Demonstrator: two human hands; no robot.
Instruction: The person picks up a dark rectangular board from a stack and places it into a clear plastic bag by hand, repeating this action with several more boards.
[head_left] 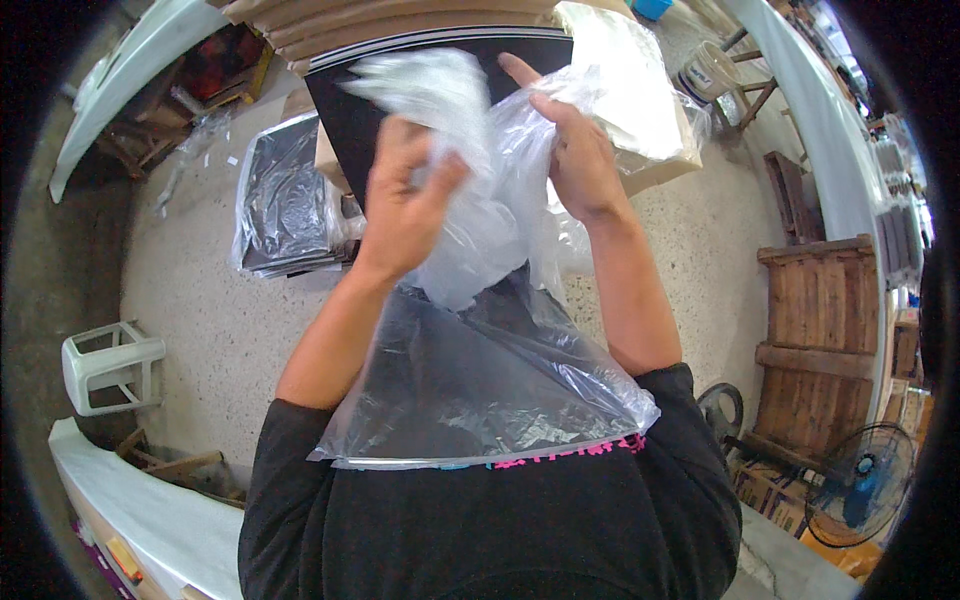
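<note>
A clear plastic bag (500,385) lies against my front, its lower part covering a dark flat panel. The bag's loose upper end is bunched up between my hands. My right hand (583,160) pinches this gathered plastic, with a finger pointing up and away. In my left hand (408,195), fingers closed, is a pale crumpled cloth (430,85), smeared by motion, so its kind is not certain. Just beyond both hands stands a stack of black boards (345,130) with pale edges.
White wrapped sheets (625,85) sit at the far right of the boards. Bagged black panels (290,200) are stacked to the left. Around me stand a white plastic stool (110,365), a wooden pallet (815,345), a fan (860,485) and a white bucket (708,72).
</note>
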